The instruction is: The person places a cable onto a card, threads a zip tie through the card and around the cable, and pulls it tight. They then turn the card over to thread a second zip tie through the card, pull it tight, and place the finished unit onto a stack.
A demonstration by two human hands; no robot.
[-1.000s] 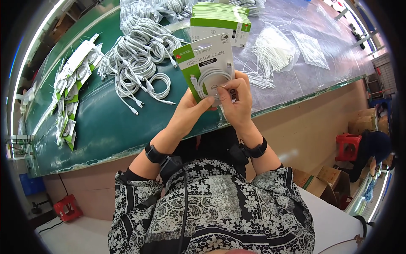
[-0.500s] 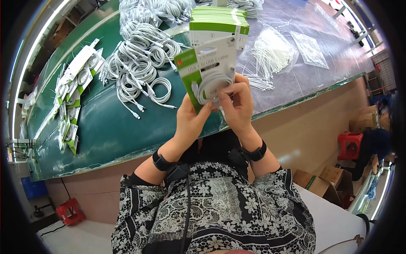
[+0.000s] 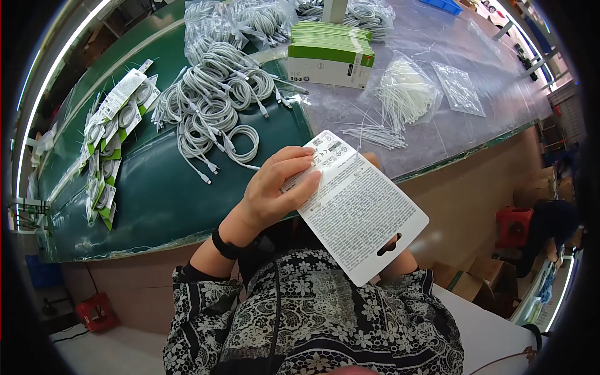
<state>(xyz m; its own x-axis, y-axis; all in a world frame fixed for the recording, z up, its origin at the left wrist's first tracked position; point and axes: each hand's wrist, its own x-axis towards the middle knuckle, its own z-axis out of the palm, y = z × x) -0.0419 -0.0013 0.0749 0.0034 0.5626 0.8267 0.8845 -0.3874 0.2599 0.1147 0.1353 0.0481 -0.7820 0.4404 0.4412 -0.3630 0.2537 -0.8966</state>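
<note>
A white cardboard package card [image 3: 369,215] is tilted in front of me, its printed back facing up and its hanging slot at the lower right. My left hand [image 3: 275,187] is closed on the card's upper left edge, with the thumb and fingertips over the printed back. Behind the card is my right hand [image 3: 371,160]; only a bit of it shows past the upper right edge, and its fingers are hidden. The cable on the card's front is out of sight.
Loose coiled white cables [image 3: 209,103] lie on the green tabletop [image 3: 181,200]. At left are carded cables [image 3: 106,147]. A stack of green-and-white cards [image 3: 328,59] stands at the back, with white cable ties [image 3: 403,94] and a clear plastic bag [image 3: 458,87] to its right.
The card has been turned over from its cable side to its printed back and brought lower and nearer to me. My right hand has gone behind it; my left hand has shifted along its edge.
</note>
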